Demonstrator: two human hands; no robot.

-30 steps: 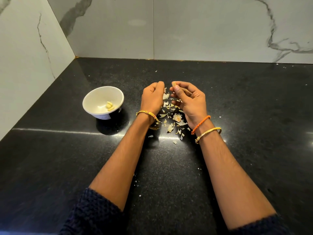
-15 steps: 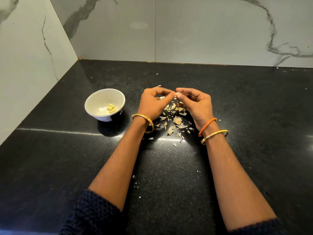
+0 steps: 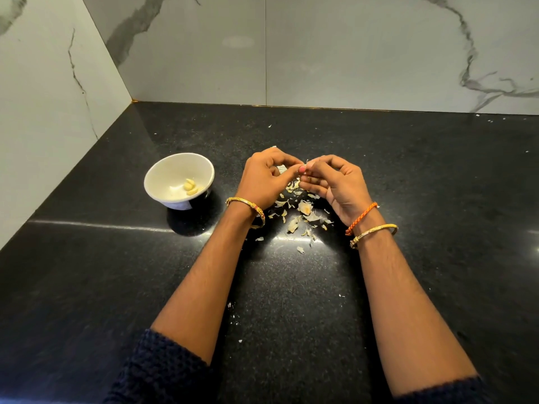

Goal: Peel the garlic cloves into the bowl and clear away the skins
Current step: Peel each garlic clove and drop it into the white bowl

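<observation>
1. Leftmost, a white bowl [image 3: 163,177] stands on the black granite counter [image 3: 437,199], a few peeled garlic cloves [image 3: 191,188] lying inside it toward its right side
2. Right of the bowl, left hand [image 3: 262,179] raised over the counter, fingers curled, thumb and forefinger tips pinching a garlic clove [image 3: 306,163], mostly hidden; gold bangle [image 3: 248,211] on that wrist
3. Below and between both hands, a scatter of garlic skins [image 3: 303,208] on the counter, a few stray flakes nearer the body
4. Right hand [image 3: 338,185] meets the left at the fingertips, fingers curled, pinching the same clove; orange braided band [image 3: 361,218] and second gold bangle [image 3: 376,231] on that wrist
5. Dark knitted sleeves [image 3: 163,371] pushed up both forearms
</observation>
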